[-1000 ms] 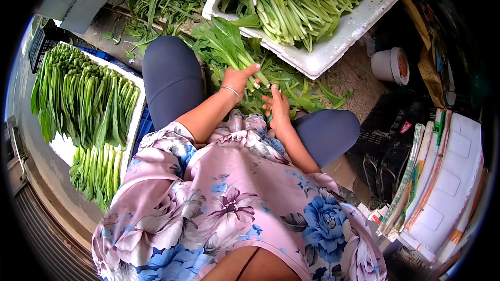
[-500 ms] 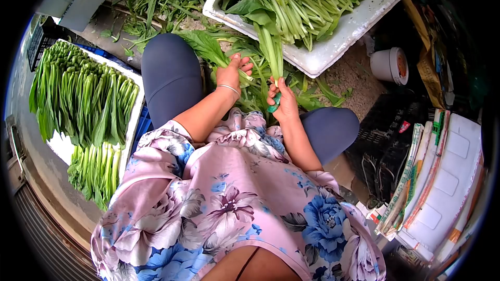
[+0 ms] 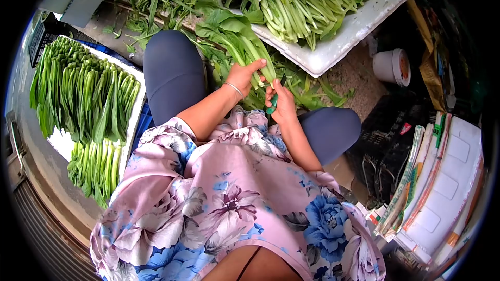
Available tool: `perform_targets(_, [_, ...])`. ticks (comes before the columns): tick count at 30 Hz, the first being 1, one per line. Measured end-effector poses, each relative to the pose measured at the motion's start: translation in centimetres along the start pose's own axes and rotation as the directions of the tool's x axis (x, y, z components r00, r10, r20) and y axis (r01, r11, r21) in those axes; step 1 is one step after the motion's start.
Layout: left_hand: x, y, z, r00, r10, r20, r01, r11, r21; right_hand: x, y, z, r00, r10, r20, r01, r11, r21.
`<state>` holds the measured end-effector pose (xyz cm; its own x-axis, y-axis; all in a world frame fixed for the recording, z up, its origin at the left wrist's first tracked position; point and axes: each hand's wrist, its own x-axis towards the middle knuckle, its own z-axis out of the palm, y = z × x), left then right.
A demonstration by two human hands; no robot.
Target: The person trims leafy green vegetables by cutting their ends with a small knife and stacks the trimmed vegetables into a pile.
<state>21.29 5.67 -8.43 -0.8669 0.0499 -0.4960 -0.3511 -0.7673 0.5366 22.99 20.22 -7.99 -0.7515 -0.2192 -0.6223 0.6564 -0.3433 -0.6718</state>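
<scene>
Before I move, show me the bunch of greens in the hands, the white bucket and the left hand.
Bunch of greens [image 3: 233, 26]: head view, on its leaves.
White bucket [image 3: 383, 66]: head view, on its side wall.
Left hand [image 3: 240, 77]: head view, on its back.

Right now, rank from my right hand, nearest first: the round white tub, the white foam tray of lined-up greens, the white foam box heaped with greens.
From your right hand, in the head view:
1. White foam box, just ahead.
2. Round white tub, to the right.
3. White foam tray, far left, beyond your left knee.
</scene>
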Motion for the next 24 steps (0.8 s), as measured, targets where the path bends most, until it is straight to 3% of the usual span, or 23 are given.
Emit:
perform_targets(2, [0.0, -0.1, 0.2, 0.995, 0.003, -0.102, -0.011, 0.997, -0.077, -0.5, -0.2, 0.6, 0.999, 0.015, -0.042, -0.012, 0.998, 0.059])
perform_targets(4, [0.6, -0.4, -0.6, 0.995, 0.002, -0.104, -0.013, 0.995, -0.102, -0.9, -0.5, 1.1, 0.988, 0.022, 0.153, -0.053, 0.978, 0.201])
perform_targets(6, [0.8, -0.4, -0.8, 0.979, -0.042, -0.198, 0.001, 0.979, -0.205, -1.0, 0.0, 1.5, 0.985, -0.012, 0.170, -0.017, 0.986, 0.165])
perform_targets(10, [0.9, -0.8, -1.0, 0.977, -0.059, -0.205, 0.004, 0.966, -0.258, -1.0, 0.6, 2.6, 0.990, -0.108, 0.092, 0.098, 0.989, 0.107])
perform_targets(12, [0.8, -0.8, -1.0, 0.977, -0.066, -0.201, 0.012, 0.966, -0.260, -0.6, 0.8, 2.6, 0.982, -0.182, 0.045, 0.184, 0.982, -0.038])
perform_targets(17, [1.0, -1.3, -1.1, 0.968, -0.092, -0.235, 0.030, 0.966, -0.256, 0.1, 1.6, 2.0, 0.989, -0.118, -0.090, 0.113, 0.992, -0.061])
perform_targets(19, [0.9, -1.5, -1.2, 0.950, -0.103, -0.296, 0.053, 0.984, -0.171, 0.1, 2.2, 1.4, 0.996, 0.049, -0.079, -0.044, 0.997, 0.070])
perform_targets(20, [0.9, -1.3, -1.2, 0.949, -0.102, -0.298, 0.052, 0.983, -0.174, 0.5, 2.9, 0.5, 0.996, 0.051, -0.078, -0.046, 0.997, 0.067])
perform_targets(22, [0.6, -0.5, -0.8, 0.947, 0.001, -0.321, -0.048, 0.989, -0.138, 1.7, 4.5, -2.4, 0.935, 0.243, -0.257, -0.192, 0.959, 0.208])
perform_targets(24, [0.5, 0.1, -0.3, 0.954, 0.037, -0.297, -0.092, 0.981, -0.172, 1.7, 4.2, -2.5, 0.878, 0.324, -0.353, -0.271, 0.943, 0.192])
